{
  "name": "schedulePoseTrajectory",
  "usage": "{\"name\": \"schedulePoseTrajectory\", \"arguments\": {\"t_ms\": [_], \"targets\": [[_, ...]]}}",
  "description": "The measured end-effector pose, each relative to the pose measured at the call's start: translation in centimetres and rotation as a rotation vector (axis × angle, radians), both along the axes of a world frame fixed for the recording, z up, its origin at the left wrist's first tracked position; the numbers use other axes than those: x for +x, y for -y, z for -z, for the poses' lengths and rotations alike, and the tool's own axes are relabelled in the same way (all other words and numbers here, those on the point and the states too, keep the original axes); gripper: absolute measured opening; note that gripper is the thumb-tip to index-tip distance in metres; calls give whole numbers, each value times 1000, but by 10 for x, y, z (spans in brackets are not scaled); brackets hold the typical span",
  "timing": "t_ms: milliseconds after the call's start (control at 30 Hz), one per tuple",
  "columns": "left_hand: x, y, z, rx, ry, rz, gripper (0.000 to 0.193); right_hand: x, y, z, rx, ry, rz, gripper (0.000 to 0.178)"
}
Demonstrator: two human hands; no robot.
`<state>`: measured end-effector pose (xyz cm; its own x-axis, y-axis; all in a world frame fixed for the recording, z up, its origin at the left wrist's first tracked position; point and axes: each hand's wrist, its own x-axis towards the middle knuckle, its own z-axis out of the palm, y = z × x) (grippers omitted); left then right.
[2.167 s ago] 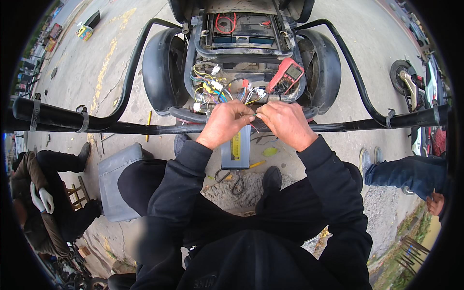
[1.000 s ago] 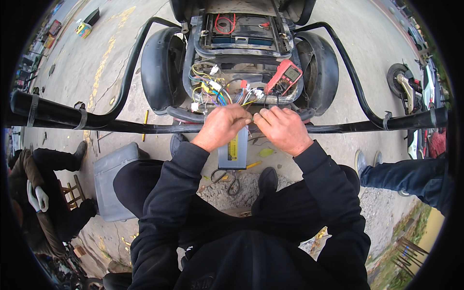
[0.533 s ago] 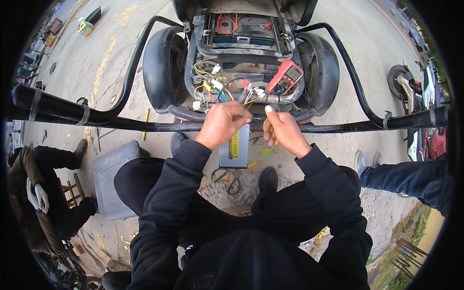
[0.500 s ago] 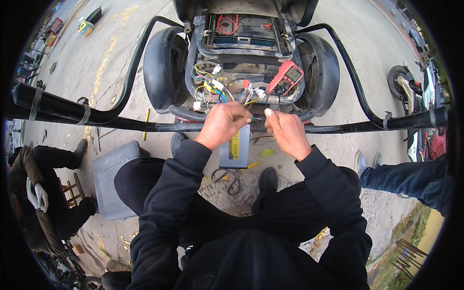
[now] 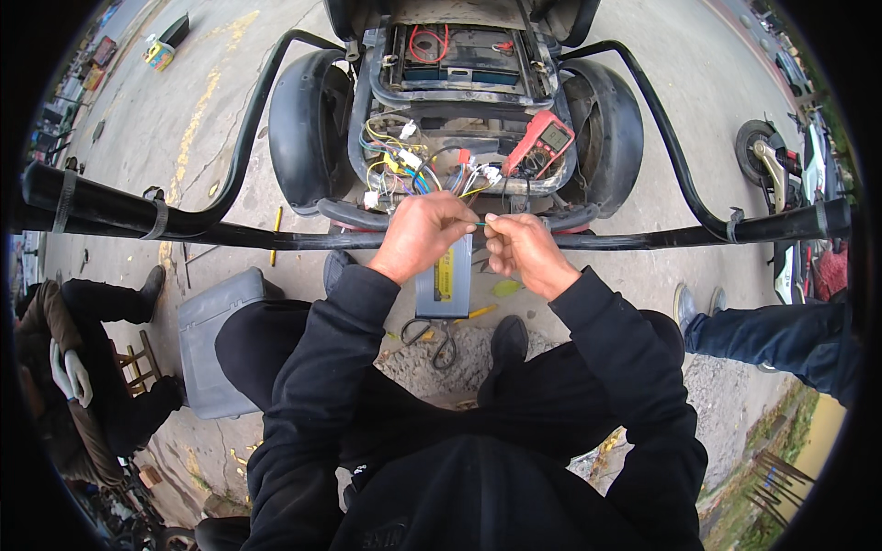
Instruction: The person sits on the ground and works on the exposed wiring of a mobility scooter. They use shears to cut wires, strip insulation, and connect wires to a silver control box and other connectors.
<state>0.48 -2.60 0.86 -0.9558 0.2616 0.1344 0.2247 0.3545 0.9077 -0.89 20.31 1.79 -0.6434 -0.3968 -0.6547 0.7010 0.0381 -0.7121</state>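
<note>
Between my hands runs a thin green wire [image 5: 480, 223], just above the black crossbar. My left hand [image 5: 424, 234] pinches it with thumb and forefinger. From the other side, my right hand [image 5: 528, 253] has thumb and forefinger closed on its end, the other fingers curled. Beyond my hands, a bundle of coloured wires [image 5: 427, 170] with white, yellow and red connectors lies across the vehicle's open rear. A red multimeter [image 5: 542, 147] with a grey display rests at the right of that bundle. Below my hands stands a silver metal box [image 5: 455, 289] with a yellow label.
The black tubular bar [image 5: 312, 241] crosses in front of me. Scissors [image 5: 443, 349] lie by the silver box, a grey case [image 5: 220, 340] at left. A gloved person [image 5: 83, 367] sits far left; another person's leg [image 5: 772, 335] is at right. A motor scooter [image 5: 781, 174] stands beyond.
My right hand has moved left and closed in on my left hand, its thumb and forefinger now at the wire's end. My left hand has hardly moved.
</note>
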Motion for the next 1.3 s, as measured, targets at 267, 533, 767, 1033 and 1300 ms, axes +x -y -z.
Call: {"name": "schedulePoseTrajectory", "arguments": {"t_ms": [267, 533, 767, 1033, 1300], "targets": [[-1, 3, -5, -67, 21, 11, 9, 2, -10, -15, 897, -1492, -358, 30], [0, 4, -5, -20, 11, 8, 9, -2, -5, -9, 966, -1850, -564, 19], [-1, -1, 1, -32, -32, 4, 11, 2, 1, -12, 416, -511, -215, 32], [-1, 0, -3, -27, -32, 11, 11, -1, -9, -19, 930, -1753, -407, 34], [-1, 1, -1, -1, -16, -23, 12, -2, -2, -4, 595, -1187, -301, 20]]}}
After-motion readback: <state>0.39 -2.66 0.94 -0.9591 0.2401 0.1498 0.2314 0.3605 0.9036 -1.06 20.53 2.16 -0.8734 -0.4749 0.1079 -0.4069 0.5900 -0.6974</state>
